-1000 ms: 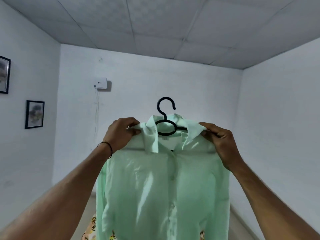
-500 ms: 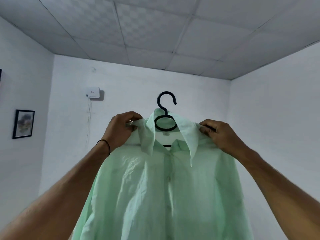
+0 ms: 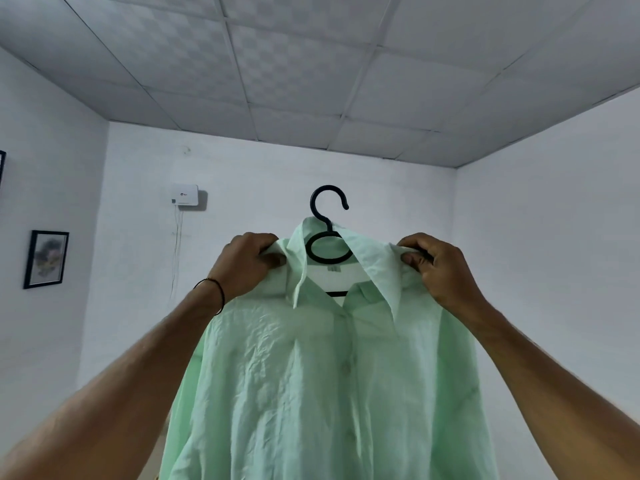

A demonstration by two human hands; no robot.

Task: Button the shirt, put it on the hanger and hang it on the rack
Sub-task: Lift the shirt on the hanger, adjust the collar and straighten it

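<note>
A mint green shirt (image 3: 311, 382) hangs in front of me on a black hanger (image 3: 327, 233), its front buttoned below the open collar. The hanger's hook sticks up above the collar, and its ring and crossbar show inside the neck opening. My left hand (image 3: 247, 263) grips the shirt's left shoulder over the hanger arm. My right hand (image 3: 438, 268) pinches the right shoulder the same way. Both arms are raised and stretched forward. No rack is in view.
White walls and a tiled ceiling surround me. A white box (image 3: 184, 195) with hanging wires is mounted on the far wall. A framed picture (image 3: 46, 259) hangs on the left wall, with the edge of another frame (image 3: 2, 168) above it.
The shirt on its hanger has been lifted higher and my view has tilted up toward the ceiling. The collar has spread wider. Both hands keep their grip on the shoulders.
</note>
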